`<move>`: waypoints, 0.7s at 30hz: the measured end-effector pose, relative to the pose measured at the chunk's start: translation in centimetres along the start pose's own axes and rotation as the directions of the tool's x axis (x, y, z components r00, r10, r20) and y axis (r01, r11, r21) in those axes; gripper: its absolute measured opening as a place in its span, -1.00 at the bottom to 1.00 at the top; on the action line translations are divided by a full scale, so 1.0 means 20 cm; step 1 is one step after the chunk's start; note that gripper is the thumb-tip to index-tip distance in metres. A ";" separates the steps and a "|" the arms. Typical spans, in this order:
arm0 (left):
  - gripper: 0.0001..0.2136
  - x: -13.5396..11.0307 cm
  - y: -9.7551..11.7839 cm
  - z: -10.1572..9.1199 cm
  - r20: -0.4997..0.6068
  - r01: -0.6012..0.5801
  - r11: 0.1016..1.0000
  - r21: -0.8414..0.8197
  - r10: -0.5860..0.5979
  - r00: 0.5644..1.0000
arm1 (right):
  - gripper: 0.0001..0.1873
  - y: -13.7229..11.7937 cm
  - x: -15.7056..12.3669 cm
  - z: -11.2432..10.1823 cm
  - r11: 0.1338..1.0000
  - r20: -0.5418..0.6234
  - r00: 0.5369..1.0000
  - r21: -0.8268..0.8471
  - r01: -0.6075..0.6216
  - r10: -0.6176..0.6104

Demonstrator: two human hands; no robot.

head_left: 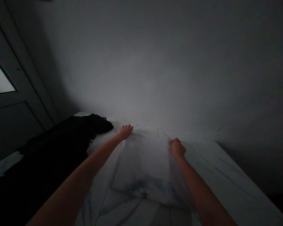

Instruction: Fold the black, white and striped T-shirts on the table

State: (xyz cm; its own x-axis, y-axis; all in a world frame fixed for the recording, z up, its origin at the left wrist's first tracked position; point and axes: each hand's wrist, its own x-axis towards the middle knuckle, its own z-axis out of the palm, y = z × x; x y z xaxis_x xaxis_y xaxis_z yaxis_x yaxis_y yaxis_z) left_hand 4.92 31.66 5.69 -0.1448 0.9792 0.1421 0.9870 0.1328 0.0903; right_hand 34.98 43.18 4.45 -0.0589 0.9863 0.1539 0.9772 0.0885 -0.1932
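A white, partly folded cloth (143,163) lies on a pale bed surface (217,169) in front of me. My left hand (124,131) rests on the cloth's far left corner, fingers stretched out flat against it. My right hand (177,147) is at the cloth's far right edge with its fingers curled in, pinching the fabric there. Both forearms reach forward over the cloth. The room is dim and the cloth's near end is blurred with a faint dark pattern.
A heap of black clothing (52,150) covers the left part of the bed. A bare grey wall (155,62) rises right behind the bed. A door with a window pane (0,78) stands at the far left.
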 end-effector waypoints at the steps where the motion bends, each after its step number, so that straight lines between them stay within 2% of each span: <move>1: -0.72 -0.04 0.05 0.00 -0.052 0.044 0.999 0.021 -0.043 0.998 | -0.57 -0.01 -0.02 -0.01 1.000 -0.021 1.000 -0.002 -0.005 0.005; 3: -0.62 -0.13 0.17 0.03 -0.171 0.063 0.998 0.029 -0.057 0.984 | -0.52 -0.02 -0.07 -0.01 0.998 -0.093 0.994 -0.010 0.057 -0.058; 5: -0.54 -0.24 0.26 0.07 -0.220 -0.054 0.999 -0.007 0.051 0.974 | -0.48 0.00 -0.15 0.01 0.964 -0.122 0.957 -0.028 0.263 -0.265; 7: -0.50 -0.34 0.29 0.12 -0.169 -0.170 0.982 -0.081 0.154 0.974 | -0.46 0.06 -0.24 0.04 0.880 -0.042 0.879 -0.032 0.473 -0.474; 8: -0.50 -0.38 0.28 0.14 -0.124 -0.170 0.978 -0.123 0.155 0.980 | -0.46 0.10 -0.27 0.05 0.857 0.019 0.857 -0.022 0.515 -0.515; 9: -0.52 -0.41 0.26 0.15 -0.094 -0.126 0.979 -0.157 0.112 0.989 | -0.47 0.16 -0.30 0.05 0.862 0.067 0.860 -0.014 0.507 -0.505; 10: -0.54 -0.44 0.22 0.15 -0.085 -0.056 0.982 -0.182 0.041 0.996 | -0.47 0.22 -0.32 0.05 0.889 0.091 0.886 -0.011 0.458 -0.455; 12: -0.58 -0.50 0.14 0.15 -0.118 0.080 0.976 -0.202 -0.105 0.988 | -0.49 0.33 -0.33 0.03 0.947 0.067 0.945 -0.006 0.320 -0.319; 15: -0.61 -0.58 0.07 0.12 -0.160 0.166 0.968 -0.189 -0.197 0.967 | -0.58 0.43 -0.34 -0.03 0.973 0.024 0.977 0.102 0.208 -0.212; 19: -0.61 -0.67 0.11 0.12 -0.100 0.163 0.950 -0.268 -0.195 0.976 | -0.63 0.38 -0.38 -0.09 0.964 0.186 0.973 0.252 0.086 -0.136; 21: -0.61 -0.69 0.16 0.13 -0.055 0.175 0.926 -0.335 -0.205 0.977 | -0.61 0.33 -0.39 -0.10 0.959 0.241 0.958 0.269 0.088 -0.156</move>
State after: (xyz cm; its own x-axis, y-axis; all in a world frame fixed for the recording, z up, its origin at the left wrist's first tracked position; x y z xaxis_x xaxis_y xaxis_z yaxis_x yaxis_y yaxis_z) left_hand 10.29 18.92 1.54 -0.3475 0.9213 0.1743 0.8652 0.2434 0.4384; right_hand 42.27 35.79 3.88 -0.2578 0.9646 -0.0562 0.8771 0.2093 -0.4324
